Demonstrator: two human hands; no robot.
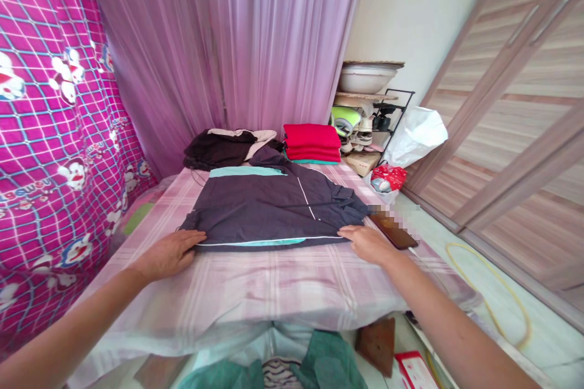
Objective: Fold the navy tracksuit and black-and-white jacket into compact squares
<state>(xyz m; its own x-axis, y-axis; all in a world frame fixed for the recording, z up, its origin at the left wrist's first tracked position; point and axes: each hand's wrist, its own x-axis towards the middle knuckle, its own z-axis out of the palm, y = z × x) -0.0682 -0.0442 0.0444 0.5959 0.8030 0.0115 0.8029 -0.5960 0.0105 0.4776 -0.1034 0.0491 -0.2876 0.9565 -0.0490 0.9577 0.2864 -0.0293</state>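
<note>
legible text — none; pink patterned cloth (64,127) — repeated lettering (28,189), too unclear to read

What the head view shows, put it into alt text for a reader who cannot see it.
A person's left hand and right hand touch the near edge of a dark garment with turquoise trim, spread on a plaid cloth. Behind it lie a black-and-beige garment and a stack of folded red clothes, before a purple curtain.
</note>
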